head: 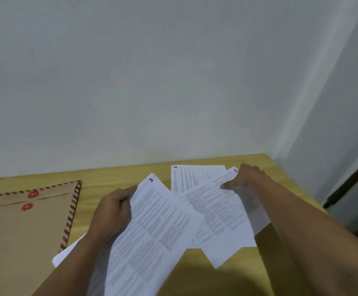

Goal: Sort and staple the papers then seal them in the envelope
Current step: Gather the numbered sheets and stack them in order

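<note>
My left hand [114,212] grips the left edge of a printed sheet marked 1 [152,231], lifted and tilted over the table's middle. My right hand [246,180] pinches the upper right part of a sheet marked 5 [221,214], which overlaps sheet 1's right side. A sheet marked 6 [193,178] lies flat behind them, partly covered. Another white sheet [67,251] pokes out under my left forearm. A brown envelope [24,227] with striped edges and two red string buttons lies flat at the left. No stapler is in view.
The wooden table [118,178] stands against a pale wall [152,82], with its right edge close to my right forearm. A dark bar [349,180] leans off the table at the far right.
</note>
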{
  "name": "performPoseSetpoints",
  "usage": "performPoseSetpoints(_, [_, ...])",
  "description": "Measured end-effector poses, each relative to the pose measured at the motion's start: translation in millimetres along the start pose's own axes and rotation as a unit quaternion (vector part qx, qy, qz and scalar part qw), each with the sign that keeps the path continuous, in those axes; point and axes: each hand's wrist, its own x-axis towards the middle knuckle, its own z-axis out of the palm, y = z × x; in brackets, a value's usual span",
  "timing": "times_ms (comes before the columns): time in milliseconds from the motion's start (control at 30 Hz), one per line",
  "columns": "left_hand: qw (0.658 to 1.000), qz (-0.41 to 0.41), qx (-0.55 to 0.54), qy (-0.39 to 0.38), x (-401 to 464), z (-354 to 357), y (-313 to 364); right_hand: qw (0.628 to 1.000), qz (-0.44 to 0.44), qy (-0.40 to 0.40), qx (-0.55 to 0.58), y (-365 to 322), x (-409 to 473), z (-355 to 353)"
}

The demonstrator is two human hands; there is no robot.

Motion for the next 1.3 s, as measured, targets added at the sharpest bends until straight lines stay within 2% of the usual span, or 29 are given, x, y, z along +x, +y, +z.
performPoseSetpoints(133, [1.0, 0.002, 0.003, 0.004, 1.3, 5.1, 2.3, 0.997, 0.048, -0.034, -0.04, 12.3, 16.3, -0.8])
performPoseSetpoints(300, [1.0, 0.007, -0.007, -0.008, 5.0, 6.2, 6.8, 0.999, 0.031, -0.023, 0.015, 36.8, 62.7, 16.1])
performPoseSetpoints(433, [1.0, 0.008, -0.005, 0.002, 4.9, 4.5, 15.3, 0.998, 0.053, 0.004, 0.04, 30.8, 22.3, 3.2])
performPoseSetpoints(467, [1.0, 0.011, -0.009, 0.005, 3.0, 4.2, 18.9, 0.996, 0.057, 0.024, 0.059, 27.9, 4.5, -1.2])
performPoseSetpoints(533, [0.999, 0.026, -0.02, 0.007, -2.7, 1.1, 26.4, 0.983, 0.053, 0.114, 0.135, 25.5, -11.6, -3.6])
performPoseSetpoints(567, [0.999, 0.031, -0.026, 0.003, -5.2, -1.1, 29.8, 0.97, 0.038, 0.15, 0.186, 25.9, -16.1, -2.6])
performPoseSetpoints(633, [0.999, 0.033, -0.027, 0.0, -8.2, -7.0, 35.0, 0.945, -0.005, 0.161, 0.286, 27.0, -21.9, -4.9])
performPoseSetpoints(733, [0.999, 0.044, -0.016, 0.013, -10.9, -21.5, 52.8, 0.917, -0.076, 0.176, 0.35, 25.2, -36.6, -23.8])
performPoseSetpoints(867, [0.995, 0.096, -0.014, 0.017, -17.0, -44.7, 93.2, 0.853, -0.214, 0.189, 0.436, 3.8, -90.6, -66.9])
performPoseSetpoints(933, [0.992, 0.128, -0.003, 0.022, -20.3, -55.6, 113.7, 0.83, -0.257, 0.178, 0.462, -6.3, -121.6, -87.4])
performPoseSetpoints(1067, [0.983, 0.178, -0.021, 0.029, -34.5, -74.2, 154.1, 0.809, -0.315, 0.108, 0.484, -24.2, -175.6, -111.1])
performPoseSetpoints(1300, [0.973, 0.221, -0.022, 0.06, -52.6, -93.1, 193.8, 0.78, -0.343, -0.018, 0.523, -47.6, -224.3, -116.2])
